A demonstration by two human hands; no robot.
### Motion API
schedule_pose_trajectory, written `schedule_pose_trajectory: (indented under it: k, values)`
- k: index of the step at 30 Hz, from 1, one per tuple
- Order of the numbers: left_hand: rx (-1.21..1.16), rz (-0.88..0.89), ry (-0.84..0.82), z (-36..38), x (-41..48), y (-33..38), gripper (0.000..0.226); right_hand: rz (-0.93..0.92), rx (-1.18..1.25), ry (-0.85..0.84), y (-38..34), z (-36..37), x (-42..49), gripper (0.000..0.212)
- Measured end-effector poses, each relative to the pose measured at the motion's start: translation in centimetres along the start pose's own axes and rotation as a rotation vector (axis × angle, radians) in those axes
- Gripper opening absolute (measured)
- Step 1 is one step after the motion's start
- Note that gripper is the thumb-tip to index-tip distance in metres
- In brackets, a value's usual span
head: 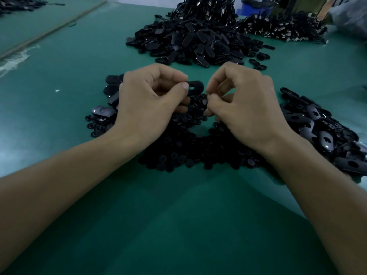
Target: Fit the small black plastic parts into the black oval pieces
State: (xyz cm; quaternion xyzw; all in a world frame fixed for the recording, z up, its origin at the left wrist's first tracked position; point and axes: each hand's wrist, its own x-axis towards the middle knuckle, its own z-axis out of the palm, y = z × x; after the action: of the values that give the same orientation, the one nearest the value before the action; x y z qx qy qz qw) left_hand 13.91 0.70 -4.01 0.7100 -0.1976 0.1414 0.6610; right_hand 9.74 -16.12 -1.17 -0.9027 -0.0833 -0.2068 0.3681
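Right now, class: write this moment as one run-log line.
left hand: pinches oval piece | right hand: fingers pinched beside it, contents unclear | below: small parts pile | fit: not yet done

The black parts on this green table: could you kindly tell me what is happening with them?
A person is assembling them by hand. The left hand pinches one oval piece, its hole showing, while the right hand seems to pinch a small part right beside it. Both hands hover over a heap of small parts. More oval pieces lie in a pile to the right, and a big heap sits further back on the table.
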Motion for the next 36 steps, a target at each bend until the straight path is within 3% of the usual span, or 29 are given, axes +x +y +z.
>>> schedule_pose_trajectory:
  k: [7,25,36]
  values:
    - [-0.116,-0.072,0.028,0.3,-0.19,-0.07,0.008,-0.024,-0.02,0.02,-0.3,0.34,-0.08,0.017]
    - [-0.076,-0.116,-0.025,-0.29,0.09,-0.91,0.01,0.068,0.133,-0.043,-0.26,0.24,0.16,0.02]
    - [-0.086,-0.128,-0.035,-0.13,-0.07,-0.45,0.011,-0.004,0.194,-0.04,-0.41,0.4,0.06,0.02]
